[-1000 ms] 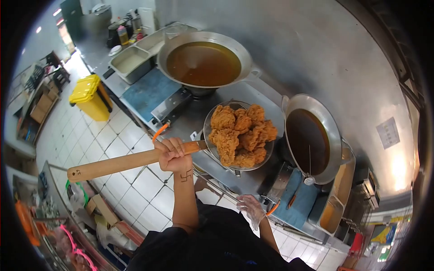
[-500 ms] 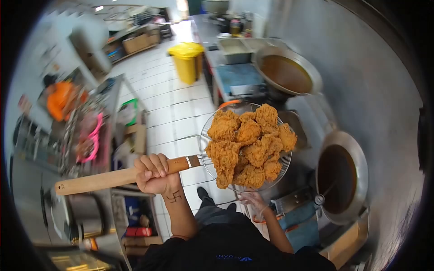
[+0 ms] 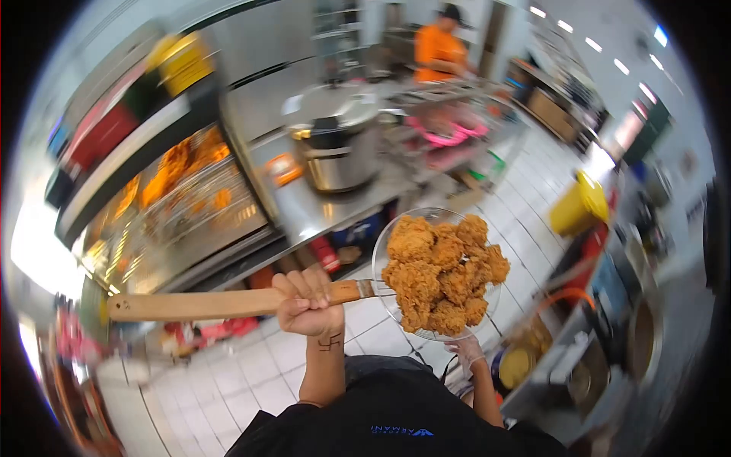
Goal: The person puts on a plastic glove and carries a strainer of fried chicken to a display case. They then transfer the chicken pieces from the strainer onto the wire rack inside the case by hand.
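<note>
Tiled floor (image 3: 521,179) spreads below a lit display warmer (image 3: 190,206) and a lidded steel pot (image 3: 335,156). The wire skimmer (image 3: 380,260), heaped with fried chicken (image 3: 445,274), is above it, wooden handle (image 3: 198,304) closed inside the left hand (image 3: 308,302). The gloved right hand (image 3: 466,351) is near the skimmer's rim, grip unclear.

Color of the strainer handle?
Light tan wood, best seen in the head view, now.

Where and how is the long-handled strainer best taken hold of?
Probably by its wooden handle, on the half nearer the wire basket, from the near side with the grip wrapped around: it is long, straight and runs sideways, and the fried pieces weigh on the basket end.
</note>
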Tool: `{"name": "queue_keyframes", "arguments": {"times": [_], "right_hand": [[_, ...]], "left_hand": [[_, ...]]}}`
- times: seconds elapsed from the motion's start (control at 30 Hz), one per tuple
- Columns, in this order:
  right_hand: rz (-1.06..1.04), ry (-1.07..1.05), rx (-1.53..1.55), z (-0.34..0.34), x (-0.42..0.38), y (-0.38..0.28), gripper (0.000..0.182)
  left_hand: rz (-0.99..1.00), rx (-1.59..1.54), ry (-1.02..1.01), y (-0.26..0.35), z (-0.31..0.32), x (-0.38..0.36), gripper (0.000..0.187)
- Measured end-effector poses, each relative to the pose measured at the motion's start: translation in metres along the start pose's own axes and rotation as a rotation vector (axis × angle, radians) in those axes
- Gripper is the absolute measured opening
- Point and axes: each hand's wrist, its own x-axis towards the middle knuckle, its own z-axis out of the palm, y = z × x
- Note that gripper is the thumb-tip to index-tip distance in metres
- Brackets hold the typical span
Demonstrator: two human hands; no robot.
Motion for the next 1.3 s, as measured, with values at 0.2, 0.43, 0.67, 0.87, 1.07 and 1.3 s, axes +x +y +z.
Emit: {"name": "queue_keyframes", "arguments": {"times": [0.2, 0.43, 0.67, 0.87, 1.07, 1.3], "right_hand": [[-0.098, -0.258, -0.288, -0.02, 0.031, -0.075, 0.036], [-0.134, -0.475, -0.482, -0.027, -0.082, -0.189, 0.025], [-0.428, -0.719, -0.647, 0.028, 0.03, -0.316, 0.029], [-0.99, -0.71, -0.781, 0.173, 0.063, -0.351, 0.029], [-1.562, -0.613, -0.944, 0.29, 0.134, -0.372, 0.03], [-1.295, -0.395, -1.465, 0.351, 0.141, -0.384, 0.055]], "left_hand": [[0.343, 0.081, -0.046, 0.053, 0.093, -0.11, 0.015], [0.654, 0.15, 0.049, 0.099, 0.16, -0.261, 0.015], [0.925, 0.299, 0.19, 0.024, 0.157, -0.261, 0.017], [0.998, 0.361, 0.198, 0.011, 0.09, -0.212, 0.019], [1.04, 0.382, 0.226, -0.008, 0.1, -0.175, 0.019], [1.015, 0.325, 0.303, -0.009, 0.051, -0.141, 0.018]]}}
